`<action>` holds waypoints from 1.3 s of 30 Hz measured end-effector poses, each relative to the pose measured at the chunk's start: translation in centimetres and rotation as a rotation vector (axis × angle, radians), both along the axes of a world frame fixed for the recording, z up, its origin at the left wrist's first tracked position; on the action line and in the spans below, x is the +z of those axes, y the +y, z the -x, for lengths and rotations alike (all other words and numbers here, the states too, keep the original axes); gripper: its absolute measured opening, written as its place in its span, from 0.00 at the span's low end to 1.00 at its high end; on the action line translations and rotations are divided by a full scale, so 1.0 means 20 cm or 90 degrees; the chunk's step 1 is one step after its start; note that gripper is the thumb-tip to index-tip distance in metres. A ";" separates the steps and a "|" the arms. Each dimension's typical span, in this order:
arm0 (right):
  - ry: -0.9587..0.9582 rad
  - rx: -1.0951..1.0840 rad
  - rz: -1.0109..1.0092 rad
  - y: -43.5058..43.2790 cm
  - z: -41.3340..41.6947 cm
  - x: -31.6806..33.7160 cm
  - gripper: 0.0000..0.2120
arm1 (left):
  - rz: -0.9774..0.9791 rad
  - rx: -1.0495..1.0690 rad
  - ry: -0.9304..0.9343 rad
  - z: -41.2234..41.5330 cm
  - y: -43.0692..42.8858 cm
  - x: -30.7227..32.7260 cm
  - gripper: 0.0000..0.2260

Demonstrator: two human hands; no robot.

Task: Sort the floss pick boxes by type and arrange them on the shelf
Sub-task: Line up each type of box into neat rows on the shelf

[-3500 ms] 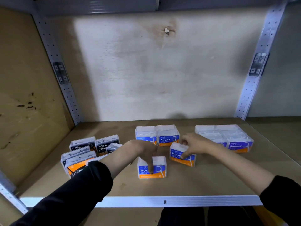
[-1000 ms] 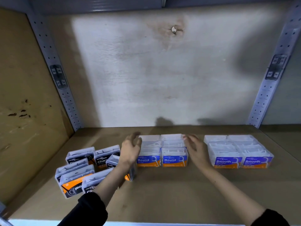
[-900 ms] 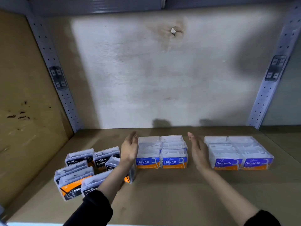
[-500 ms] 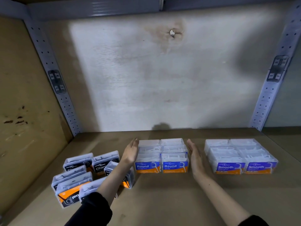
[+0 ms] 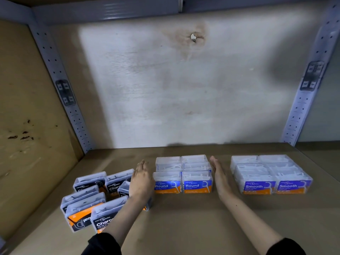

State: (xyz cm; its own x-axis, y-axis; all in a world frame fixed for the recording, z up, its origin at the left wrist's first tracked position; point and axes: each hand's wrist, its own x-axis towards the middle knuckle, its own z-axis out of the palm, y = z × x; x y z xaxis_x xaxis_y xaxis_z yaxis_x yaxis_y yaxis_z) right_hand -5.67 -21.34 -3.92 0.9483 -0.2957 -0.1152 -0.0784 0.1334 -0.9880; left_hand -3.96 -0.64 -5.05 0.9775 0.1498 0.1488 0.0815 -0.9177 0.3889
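Hands: left hand (image 5: pixel 141 179) and right hand (image 5: pixel 219 176), fingers released, flank Round boxes (image 5: pixel 183 174).
Risk: left forearm may topple jumbled Charcoal boxes (image 5: pixel 95 201).

The Round boxes (image 5: pixel 183 174) are showing clear, whitish lids over blue labels with white lettering and an orange strip along the bottom. The Smooth boxes (image 5: pixel 270 173) are wearing the same scheme, though their blue is leaning toward violet. The Charcoal boxes (image 5: pixel 95 199) are showing clear lids over black labels with white lettering and orange patches. The shelf (image 5: pixel 184 227) is showing plain tan brown. The back panel (image 5: pixel 165 89) is looking pale whitish grey, with a brown stain ringing a small hole. The side panel (image 5: pixel 27 107) is showing yellowish brown with dark specks. The uprights (image 5: pixel 303 100) are showing grey metal dotted with rows of holes. Both sleeves (image 5: pixel 103 243) are showing black.
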 end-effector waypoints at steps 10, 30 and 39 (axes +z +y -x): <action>0.013 -0.010 -0.007 -0.01 -0.01 -0.02 0.19 | -0.113 0.011 0.030 0.02 0.07 0.03 0.24; -0.013 0.022 0.026 -0.01 -0.07 -0.09 0.13 | -0.008 -0.042 0.065 -0.11 -0.04 0.06 0.15; -0.036 0.012 0.042 -0.01 -0.11 -0.14 0.13 | 0.020 -0.068 0.083 -0.13 -0.03 0.03 0.17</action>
